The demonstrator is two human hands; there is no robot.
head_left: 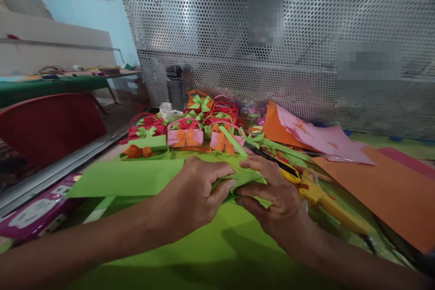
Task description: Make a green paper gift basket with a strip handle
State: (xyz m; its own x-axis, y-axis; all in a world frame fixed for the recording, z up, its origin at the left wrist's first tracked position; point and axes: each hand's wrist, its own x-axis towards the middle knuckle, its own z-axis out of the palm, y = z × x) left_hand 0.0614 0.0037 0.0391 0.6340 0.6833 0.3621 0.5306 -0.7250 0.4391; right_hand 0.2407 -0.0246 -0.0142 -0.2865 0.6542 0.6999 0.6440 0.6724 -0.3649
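Between my two hands is a folded piece of green craft sheet (249, 177). My left hand (200, 186) pinches its left end between thumb and fingers. At the other end, my right hand (275, 195) grips the piece with the thumb below and the fingers above. Part of the piece is hidden behind my fingers. A flat green sheet (132, 176) lies to the left of my left hand. Just past my right hand are a yellow-handled cutter (288, 171) and a yellow glue gun (329, 204).
Several small bow-trimmed bags (185, 137) stand at the back, near a dark bottle (175, 90). Orange sheets (384, 186) and a pink sheet (326, 138) lie on the right. A purple box (41, 210) is at left. A perforated metal panel (217, 22) closes off the back.
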